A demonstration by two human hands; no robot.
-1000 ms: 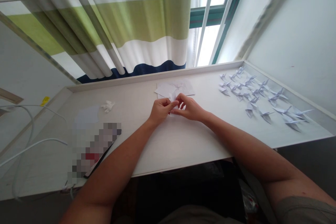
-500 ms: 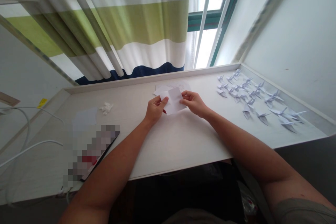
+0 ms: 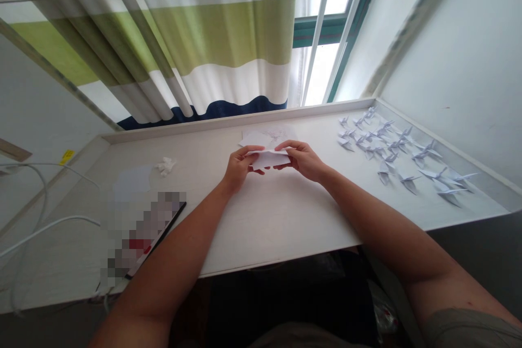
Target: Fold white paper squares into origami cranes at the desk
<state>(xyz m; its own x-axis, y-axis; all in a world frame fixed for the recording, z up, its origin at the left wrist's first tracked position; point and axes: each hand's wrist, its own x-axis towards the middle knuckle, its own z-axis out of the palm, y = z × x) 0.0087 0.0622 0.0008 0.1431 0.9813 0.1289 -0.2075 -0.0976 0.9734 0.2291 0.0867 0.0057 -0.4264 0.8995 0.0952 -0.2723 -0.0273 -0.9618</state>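
Between my two hands is a small white sheet of paper (image 3: 270,160), folded over into a narrow strip with its crease along the top. My left hand (image 3: 240,166) pinches its left end, thumb in front and fingers behind and below. At the right end, my right hand (image 3: 304,160) grips the paper in the same way, index finger along the top edge. Behind the hands, flat on the table (image 3: 281,217), lie white sheets (image 3: 265,135), one bearing printed or drawn marks. Several folded white paper cranes (image 3: 408,182) stand in rows to the right.
A crumpled bit of white paper (image 3: 165,166) and a pale sheet (image 3: 132,182) lie on the left. Nearer is a dark-edged flat device (image 3: 157,239), its surface blurred out. White cables (image 3: 49,223) run along the left side. Raised boards (image 3: 244,120) border the table's back and sides.
The paper was open and facing me with a crease down it; now it is folded over into a strip. Both hands have turned inward, their fingers closer together along the top edge.
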